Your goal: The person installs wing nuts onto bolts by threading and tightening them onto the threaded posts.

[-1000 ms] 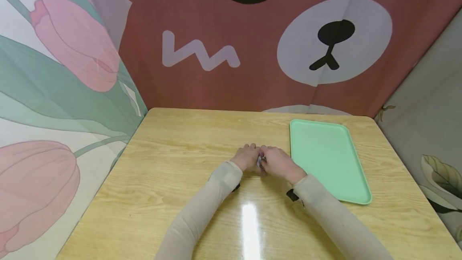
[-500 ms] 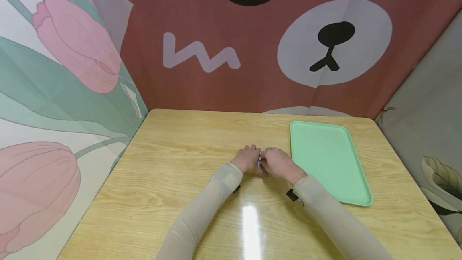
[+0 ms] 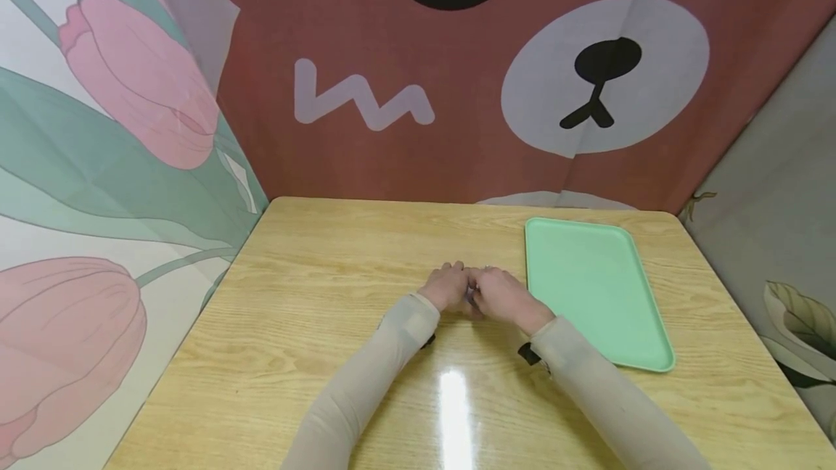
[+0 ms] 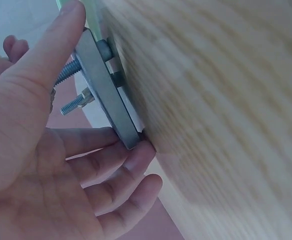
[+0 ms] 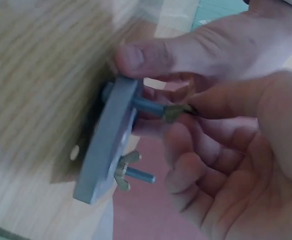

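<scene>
A grey metal plate [image 4: 106, 90] with two threaded bolts through it is tilted just above the tabletop; bolt heads face the wood. My left hand [image 3: 447, 287] holds the plate by its ends, thumb at one and fingers at the other. In the right wrist view, my right hand [image 5: 246, 150] pinches a brass-coloured wing nut [image 5: 173, 114] near the free end of one bolt [image 5: 148, 106]. A second wing nut [image 5: 123, 172] sits close to the plate on the other bolt. From the head view, my right hand [image 3: 504, 296] and the left mostly hide the plate.
A mint-green tray [image 3: 588, 289] lies on the wooden table [image 3: 313, 296], right of my hands. Printed cloth with a bear face [image 3: 457, 93] hangs behind the table's far edge. Flowered cloth [image 3: 98, 165] hangs at the left.
My right fingers shift slightly at the plate while the left hand stays put. The silvery part glimpsed between the hands is now more covered. The tray has not moved.
</scene>
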Demonstrator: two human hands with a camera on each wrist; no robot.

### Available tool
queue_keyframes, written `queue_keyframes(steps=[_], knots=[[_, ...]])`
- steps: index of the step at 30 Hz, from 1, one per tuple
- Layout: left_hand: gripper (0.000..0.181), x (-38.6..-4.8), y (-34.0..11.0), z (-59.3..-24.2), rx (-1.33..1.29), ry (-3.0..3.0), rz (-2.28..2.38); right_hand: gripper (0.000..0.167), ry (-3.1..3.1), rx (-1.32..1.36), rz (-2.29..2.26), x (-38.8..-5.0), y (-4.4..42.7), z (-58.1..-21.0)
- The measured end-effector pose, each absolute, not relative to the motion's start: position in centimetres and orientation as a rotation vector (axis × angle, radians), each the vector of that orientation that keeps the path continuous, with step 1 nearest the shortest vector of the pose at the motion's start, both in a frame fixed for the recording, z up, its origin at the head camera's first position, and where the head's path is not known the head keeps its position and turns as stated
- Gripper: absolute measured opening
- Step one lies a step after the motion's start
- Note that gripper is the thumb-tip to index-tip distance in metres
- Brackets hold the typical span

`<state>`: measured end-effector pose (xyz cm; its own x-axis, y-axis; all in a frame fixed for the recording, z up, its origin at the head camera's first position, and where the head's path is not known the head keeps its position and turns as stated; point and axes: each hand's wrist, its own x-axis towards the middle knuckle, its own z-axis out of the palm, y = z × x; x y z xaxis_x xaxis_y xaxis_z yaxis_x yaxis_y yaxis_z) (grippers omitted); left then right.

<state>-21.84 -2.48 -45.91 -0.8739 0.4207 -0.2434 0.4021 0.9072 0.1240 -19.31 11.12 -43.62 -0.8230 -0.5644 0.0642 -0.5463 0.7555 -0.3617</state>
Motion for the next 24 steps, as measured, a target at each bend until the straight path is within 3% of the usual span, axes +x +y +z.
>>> queue_keyframes(steps=[7,17,24], knots=[[0.068,-21.8,-2.4,-46.0,0.609,2.802,0.06,0.018,2.877,-1.021,-0.565,-19.3,11.3,-43.6],[0.076,-21.8,-2.3,-46.2,0.628,2.812,0.064,0.024,2.951,-0.872,-0.451,-19.6,11.5,-44.2],[0.078,-21.7,-2.1,-46.1,0.622,2.825,0.035,0.004,2.934,-0.902,-0.541,-19.9,11.4,-44.5]])
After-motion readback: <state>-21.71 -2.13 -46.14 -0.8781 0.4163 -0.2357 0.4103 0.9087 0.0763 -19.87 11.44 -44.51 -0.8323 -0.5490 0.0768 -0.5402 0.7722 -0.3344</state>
